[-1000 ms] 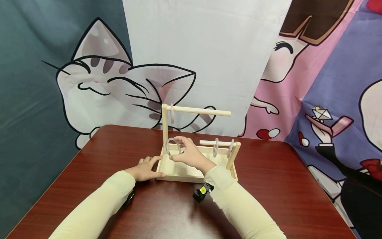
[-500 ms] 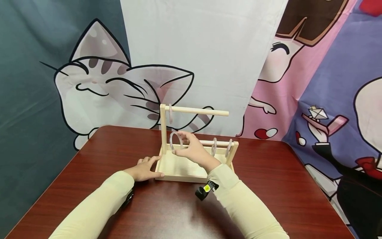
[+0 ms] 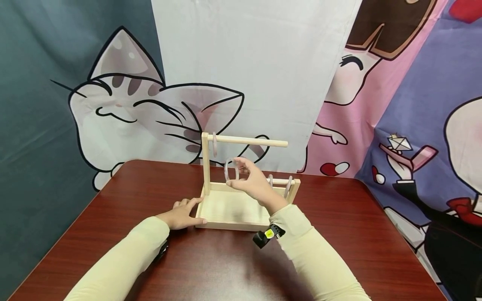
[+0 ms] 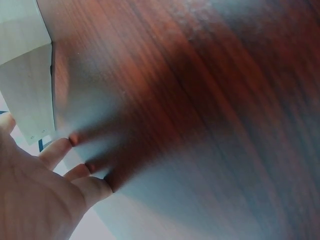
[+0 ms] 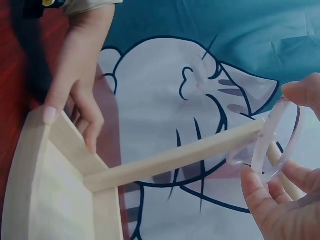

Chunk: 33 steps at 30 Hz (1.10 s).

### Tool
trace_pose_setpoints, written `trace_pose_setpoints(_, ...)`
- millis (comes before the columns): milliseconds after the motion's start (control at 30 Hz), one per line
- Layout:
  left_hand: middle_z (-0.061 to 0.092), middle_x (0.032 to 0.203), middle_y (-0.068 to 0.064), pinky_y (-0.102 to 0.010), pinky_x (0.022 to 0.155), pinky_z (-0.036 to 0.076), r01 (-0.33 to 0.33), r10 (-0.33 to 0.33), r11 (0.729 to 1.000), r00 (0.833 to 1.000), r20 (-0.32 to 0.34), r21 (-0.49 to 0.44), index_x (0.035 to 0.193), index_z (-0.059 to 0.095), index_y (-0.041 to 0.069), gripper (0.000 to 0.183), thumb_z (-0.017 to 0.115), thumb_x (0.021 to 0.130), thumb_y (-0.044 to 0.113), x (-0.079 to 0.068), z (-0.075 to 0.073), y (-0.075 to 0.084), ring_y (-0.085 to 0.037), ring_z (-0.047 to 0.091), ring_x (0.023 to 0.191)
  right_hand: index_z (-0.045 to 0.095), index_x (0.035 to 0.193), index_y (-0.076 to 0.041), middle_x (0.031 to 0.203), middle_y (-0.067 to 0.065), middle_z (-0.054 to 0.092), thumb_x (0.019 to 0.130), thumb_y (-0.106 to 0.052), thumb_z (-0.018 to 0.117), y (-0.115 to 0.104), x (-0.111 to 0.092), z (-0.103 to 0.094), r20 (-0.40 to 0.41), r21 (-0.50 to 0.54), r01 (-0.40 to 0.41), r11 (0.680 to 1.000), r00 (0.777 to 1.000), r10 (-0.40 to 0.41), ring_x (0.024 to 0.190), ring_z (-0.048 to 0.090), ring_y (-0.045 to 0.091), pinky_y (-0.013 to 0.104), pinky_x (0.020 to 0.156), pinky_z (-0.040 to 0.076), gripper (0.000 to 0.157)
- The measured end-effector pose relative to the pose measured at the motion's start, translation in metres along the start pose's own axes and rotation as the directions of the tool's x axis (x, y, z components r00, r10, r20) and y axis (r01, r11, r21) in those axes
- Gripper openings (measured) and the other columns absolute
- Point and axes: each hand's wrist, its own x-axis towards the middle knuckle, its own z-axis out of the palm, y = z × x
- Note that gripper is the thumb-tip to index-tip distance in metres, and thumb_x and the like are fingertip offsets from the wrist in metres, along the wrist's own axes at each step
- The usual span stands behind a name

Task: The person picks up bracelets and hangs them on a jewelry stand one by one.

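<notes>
In the head view my right hand [image 3: 256, 184] pinches a translucent pale bangle [image 3: 226, 170] between thumb and fingers. It is in the air below the upper bar [image 3: 252, 141] of a wooden bangle rack. The right wrist view shows the held bangle [image 5: 259, 155] near that bar's post end, apart or touching I cannot tell. My left hand [image 3: 181, 214] rests at the left end of the rack's tray [image 3: 226, 225], thumb on the front corner and fingers spread along the side. One bangle [image 3: 214, 146] hangs on the upper bar, beside its post.
Two more bangles hang on the short lower bar [image 3: 279, 181] at right; the right hand partly covers the inner one. The rack stands on a reddish-brown table [image 3: 331, 217]. Behind the table hangs a cartoon-printed cloth [image 3: 260, 62].
My right hand has lifted the bangle up from just above the tray and moved it right, toward the upper bar. The left hand stays at the tray's corner.
</notes>
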Motion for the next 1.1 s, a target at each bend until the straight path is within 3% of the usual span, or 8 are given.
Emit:
trace_pose_setpoints(367, 0.037, 0.137, -0.027, -0.063, 0.095, 0.036, 0.004, -0.004, 1.0, 1.0, -0.001, -0.002, 0.149, 0.032, 0.014, 0.086, 0.068, 0.082, 0.054, -0.002, -0.001, 0.003, -0.045, 0.033, 0.121, 0.041, 0.144, -0.008, 0.133, 0.015, 0.043, 0.08, -0.009, 0.073, -0.001, -0.001, -0.018, -0.038, 0.043, -0.018, 0.999, 0.999, 0.02, 0.123, 0.043, 0.032, 0.045, 0.097, 0.041, 0.071)
trace_pose_setpoints(700, 0.036, 0.139, -0.026, -0.061, 0.096, 0.036, 0.009, -0.009, 1.0, 1.0, 0.009, -0.004, 0.15, 0.03, 0.016, 0.086, 0.067, 0.082, 0.055, -0.002, -0.001, 0.002, -0.044, 0.032, 0.122, 0.039, 0.144, -0.005, 0.128, 0.016, 0.043, 0.079, -0.004, 0.07, -0.006, -0.003, -0.033, -0.116, 0.145, -0.025, 0.989, 0.992, 0.042, 0.122, 0.042, 0.03, 0.036, 0.092, 0.047, 0.072)
trace_pose_setpoints(900, 0.035, 0.139, -0.026, -0.061, 0.096, 0.036, 0.015, -0.015, 1.0, 1.0, 0.007, -0.003, 0.15, 0.03, 0.016, 0.087, 0.066, 0.082, 0.056, 0.0, 0.0, -0.001, -0.044, 0.031, 0.122, 0.039, 0.144, -0.006, 0.134, 0.018, 0.042, 0.08, -0.006, 0.07, -0.006, -0.006, -0.043, -0.158, 0.143, -0.017, 0.99, 0.987, 0.04, 0.128, 0.038, 0.032, 0.044, 0.101, 0.038, 0.071)
trace_pose_setpoints(1100, 0.035, 0.14, -0.027, -0.061, 0.096, 0.036, 0.011, -0.011, 1.0, 1.0, 0.008, -0.007, 0.151, 0.029, 0.015, 0.087, 0.066, 0.083, 0.056, 0.0, -0.001, 0.001, -0.044, 0.031, 0.123, 0.036, 0.146, -0.006, 0.14, 0.018, 0.036, 0.082, -0.005, 0.068, -0.004, -0.007, -0.05, -0.182, 0.164, -0.014, 0.986, 0.982, 0.045, 0.127, 0.036, 0.029, 0.04, 0.1, 0.037, 0.072)
